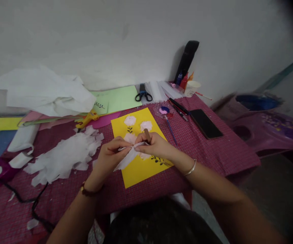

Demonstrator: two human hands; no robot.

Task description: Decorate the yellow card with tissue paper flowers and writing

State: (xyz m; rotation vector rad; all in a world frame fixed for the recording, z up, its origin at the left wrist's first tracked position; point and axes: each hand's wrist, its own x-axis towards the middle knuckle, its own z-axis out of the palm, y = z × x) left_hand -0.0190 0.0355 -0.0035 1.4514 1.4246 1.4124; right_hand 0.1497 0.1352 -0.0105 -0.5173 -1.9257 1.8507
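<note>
Over a yellow sheet of paper, my left hand and my right hand pinch a thin white piece of paper between thumbs and fingertips. A short brown stick juts up from between the fingers of my right hand; its lower end is hidden. On the yellow sheet are several white paper tufts, with dark painted leaf sprigs beside them. My hands partly cover the lower tufts. Left of the sheet lies a heap of small white paper pieces.
A yellow glue gun rests behind the heap, near crumpled white paper. Black scissors lie at the back. To the right are a paintbrush, pens, a phone and a paper cup. A black cord crosses the left side.
</note>
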